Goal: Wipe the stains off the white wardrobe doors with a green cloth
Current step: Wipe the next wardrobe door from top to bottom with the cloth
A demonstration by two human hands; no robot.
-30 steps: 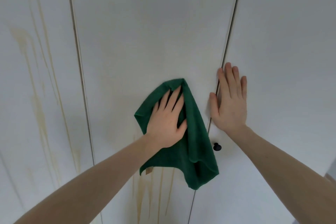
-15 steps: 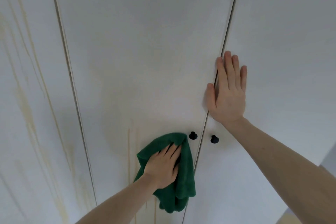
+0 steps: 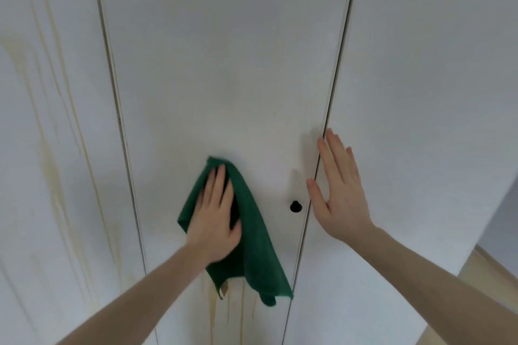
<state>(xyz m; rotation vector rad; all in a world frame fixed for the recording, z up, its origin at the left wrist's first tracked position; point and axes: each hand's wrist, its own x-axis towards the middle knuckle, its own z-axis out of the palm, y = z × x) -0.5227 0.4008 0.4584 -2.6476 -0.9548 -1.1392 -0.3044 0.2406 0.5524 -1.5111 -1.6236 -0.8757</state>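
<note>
three white wardrobe doors are filling the view: the left door [image 3: 50,120] is carrying long yellowish stains [image 3: 53,176] running down it, the middle door [image 3: 224,64] is showing more streaks [image 3: 213,308] at six o'clock under the cloth, and the right door [image 3: 434,78] is looking clean. the green cloth [image 3: 252,238] is lying flat on the middle door, hanging down below the palm. the left hand [image 3: 214,221] is pressing it there with straight fingers. at three o'clock from it, the right hand [image 3: 340,193] is resting flat and released on the right door's edge. a black knob [image 3: 295,206] is sitting between them. a small tag [image 3: 223,290] is dangling from the cloth, with any writing unreadable.
</note>
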